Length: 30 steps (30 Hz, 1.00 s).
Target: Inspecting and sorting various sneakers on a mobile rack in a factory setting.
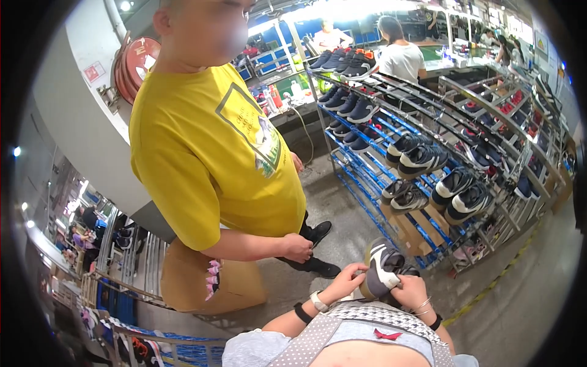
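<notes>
Close in front of my body I hold a dark grey sneaker (378, 264) with a white side stripe and a pale sole. My left hand (347, 282) is closed at the shoe's left edge, by the sole. From the other side my right hand (409, 292) grips it with bent fingers. Behind it, partly covered, shows more dark shoe upper, perhaps the second of a pair. A watch is on my left wrist, and dark bands are on both forearms.
A person in a yellow shirt (202, 159) stands close at the left, beside a cardboard box (208, 281). Metal shoe racks (361, 177) with dark sneakers (422, 160) fill the right. A red hose reel (139, 68) hangs on the wall. Other people work at benches behind.
</notes>
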Available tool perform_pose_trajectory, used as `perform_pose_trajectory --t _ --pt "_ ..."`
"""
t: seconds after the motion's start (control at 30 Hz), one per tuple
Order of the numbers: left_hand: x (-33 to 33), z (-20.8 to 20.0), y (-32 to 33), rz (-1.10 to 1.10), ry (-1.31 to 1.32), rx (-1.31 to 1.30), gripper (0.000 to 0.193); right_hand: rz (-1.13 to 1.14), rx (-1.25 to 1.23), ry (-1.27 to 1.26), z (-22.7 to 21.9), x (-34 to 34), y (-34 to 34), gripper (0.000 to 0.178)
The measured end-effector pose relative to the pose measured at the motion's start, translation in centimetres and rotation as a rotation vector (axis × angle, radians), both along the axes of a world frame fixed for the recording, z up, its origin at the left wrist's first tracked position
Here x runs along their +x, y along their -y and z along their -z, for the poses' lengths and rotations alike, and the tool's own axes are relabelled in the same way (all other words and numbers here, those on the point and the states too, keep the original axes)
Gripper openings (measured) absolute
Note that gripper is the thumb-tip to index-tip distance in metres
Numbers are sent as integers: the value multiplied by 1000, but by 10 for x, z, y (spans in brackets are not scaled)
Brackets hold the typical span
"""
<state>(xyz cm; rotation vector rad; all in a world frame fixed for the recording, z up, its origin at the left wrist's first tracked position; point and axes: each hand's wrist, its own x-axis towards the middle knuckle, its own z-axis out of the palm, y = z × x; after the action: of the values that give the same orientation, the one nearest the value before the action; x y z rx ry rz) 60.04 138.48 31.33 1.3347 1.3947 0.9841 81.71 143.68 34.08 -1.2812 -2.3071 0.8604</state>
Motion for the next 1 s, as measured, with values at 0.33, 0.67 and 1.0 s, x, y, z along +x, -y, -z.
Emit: perform_pose_trajectory --t 0.33,0.67,1.0 --pt "-2 -4 5 -70 51 -36 29 -62 89 26 4 -7 -8 22" --pt "-1 -5 9 -79 92 -53 28 -93 153 35 1 -6 -10 25" --pt "-6 7 2 -12 -38 71 34 -97 158 69 3 -4 -13 23"
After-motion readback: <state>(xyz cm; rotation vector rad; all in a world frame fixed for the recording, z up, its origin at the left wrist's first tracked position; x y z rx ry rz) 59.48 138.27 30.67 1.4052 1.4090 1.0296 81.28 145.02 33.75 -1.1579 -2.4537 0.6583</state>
